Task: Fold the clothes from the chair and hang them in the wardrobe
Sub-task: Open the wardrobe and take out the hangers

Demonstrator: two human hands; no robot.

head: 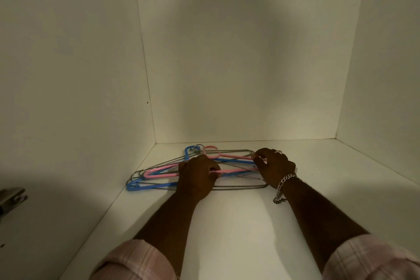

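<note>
White wardrobe walls [238, 52] close in on three sides, with a pale shelf [250, 223] below them and a metal hinge [12, 198] at the far left edge. On the shelf, towards its back left corner, lies a heap of hangers: pink hangers [159, 171], blue hangers [145, 186] and thin metal wire hangers [241, 187], all lying flat and crossing over one another, hooks pointing to the back wall.

The left hand [196, 178] rests on the middle of the heap, its fingers curled round a pink bar, so its grip is closed on a pink hanger. Most of the heap spreads out to the left of this hand and just beyond its knuckles.

The right hand [275, 169] sits at the right end of the heap, fingers bent and pinching the end of the bars there; the pink and blue ends run under its fingertips, and a wire hanger passes just below its wrist. A ring shows on one finger, and a silver chain bracelet [285, 186] hangs at the wrist. Both forearms reach in from pink checked sleeves [136, 261] rolled back.

No brand, label or writing can be read anywhere.
</note>
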